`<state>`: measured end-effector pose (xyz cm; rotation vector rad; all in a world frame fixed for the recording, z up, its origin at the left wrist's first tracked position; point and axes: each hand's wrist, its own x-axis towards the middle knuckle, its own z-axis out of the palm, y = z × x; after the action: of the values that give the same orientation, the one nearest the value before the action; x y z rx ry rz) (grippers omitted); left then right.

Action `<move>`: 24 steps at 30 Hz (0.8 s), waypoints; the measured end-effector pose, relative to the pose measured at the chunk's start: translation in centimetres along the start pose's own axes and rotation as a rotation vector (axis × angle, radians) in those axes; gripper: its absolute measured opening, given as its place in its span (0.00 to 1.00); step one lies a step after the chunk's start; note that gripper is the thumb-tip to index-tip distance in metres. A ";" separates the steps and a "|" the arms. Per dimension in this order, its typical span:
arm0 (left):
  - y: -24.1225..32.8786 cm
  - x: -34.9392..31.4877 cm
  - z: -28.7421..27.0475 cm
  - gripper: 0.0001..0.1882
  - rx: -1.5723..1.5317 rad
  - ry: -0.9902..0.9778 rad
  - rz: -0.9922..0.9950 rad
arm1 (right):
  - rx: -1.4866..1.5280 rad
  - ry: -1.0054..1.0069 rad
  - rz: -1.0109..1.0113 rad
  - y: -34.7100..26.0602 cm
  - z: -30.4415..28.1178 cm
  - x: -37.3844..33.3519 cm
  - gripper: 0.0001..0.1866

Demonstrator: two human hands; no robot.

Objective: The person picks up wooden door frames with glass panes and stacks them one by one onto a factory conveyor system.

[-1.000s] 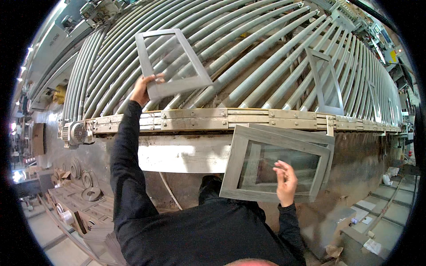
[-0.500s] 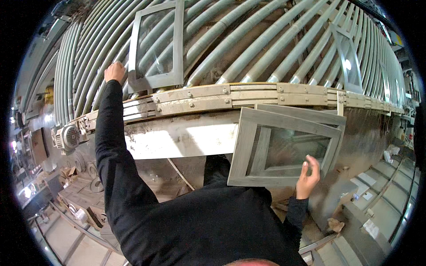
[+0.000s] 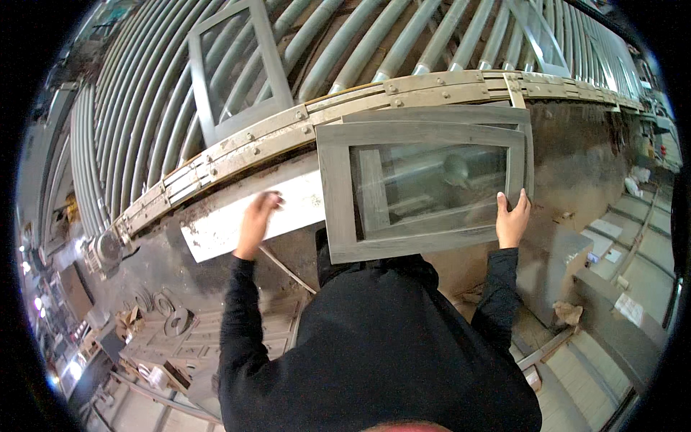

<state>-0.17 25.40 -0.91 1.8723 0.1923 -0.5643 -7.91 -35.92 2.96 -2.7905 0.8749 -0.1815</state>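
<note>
- Left hand (image 3: 258,225): held out in front of a white board (image 3: 299,193), the black sleeve raised from below; the fingers are half-curled and blurred, with nothing seen in their grasp.
- Right hand (image 3: 513,222): placed at the lower right part of the front frame (image 3: 432,194), the fingers pointed upward; the thumb and forefinger are spread across the upright strip. Whether the strip is gripped or merely touched cannot be told.
- Front frame: positioned between the body and the metal rail (image 3: 417,91), its long sides running across the view. It is made of grey, wood-grained strips around a see-through pane, in which pale bars and a rounded patch are shown.
- Rear frame (image 3: 439,114): similarly grey, largely covered by the front frame, and exposed along the top and right edges.
- Narrower frame (image 3: 268,54): laid on the rollers (image 3: 353,57) beyond the rail, well apart from both hands.
</note>
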 end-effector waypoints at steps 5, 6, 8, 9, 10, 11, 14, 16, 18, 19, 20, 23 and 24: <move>-1.1 -9.6 10.2 0.38 -0.557 -0.124 -0.211 | 0.184 -0.001 -0.054 -1.0 -1.3 -2.2 0.34; -1.0 -10.7 11.2 0.40 -0.690 -0.038 -0.238 | 0.171 0.012 -0.107 -1.5 -1.8 -2.7 0.33; 0.5 -12.0 11.9 0.46 -0.941 0.083 -0.136 | 0.233 -0.027 -0.147 -2.0 -2.3 -3.7 0.34; -3.5 -12.3 10.9 0.52 -1.073 0.053 -0.071 | 0.318 -0.007 -0.219 -1.3 -1.5 -4.1 0.35; -4.0 -12.5 11.5 0.52 -1.344 -0.040 0.060 | 0.363 -0.072 -0.245 -2.0 -2.1 -4.5 0.35; -3.8 -12.1 11.6 0.52 -1.602 -0.153 0.200 | 0.409 -0.139 -0.246 -2.5 -2.4 -4.9 0.36; 0.9 -11.0 17.1 0.48 -1.490 0.476 0.254 | 0.539 -0.264 -0.358 -4.0 -3.5 -7.0 0.37; 2.9 -10.5 20.3 0.39 -1.294 0.454 0.205 | 0.634 -0.348 -0.399 -5.1 -3.9 -8.1 0.38; 4.2 -10.2 23.5 0.31 -1.255 0.428 0.170 | 0.690 -0.445 -0.393 -5.3 -4.1 -8.7 0.35; 4.3 -10.1 24.3 0.32 -1.200 0.455 0.172 | 0.719 -0.487 -0.393 -5.9 -4.5 -8.3 0.34; 4.4 -10.3 24.3 0.31 -1.229 0.496 0.173 | 0.509 -0.600 -0.381 -6.0 -5.9 -7.3 0.28; 7.0 -11.7 23.5 0.25 -1.165 0.577 0.229 | 0.430 -0.246 -0.559 -6.0 -5.3 -4.4 0.24; 7.6 -12.2 22.7 0.23 -1.119 0.617 0.259 | 0.432 -0.155 -0.623 -6.8 -5.8 -3.0 0.28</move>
<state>-14.34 3.42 5.06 0.8807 0.5314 0.3088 -7.64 -29.68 10.00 -2.5194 -0.0895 -0.2129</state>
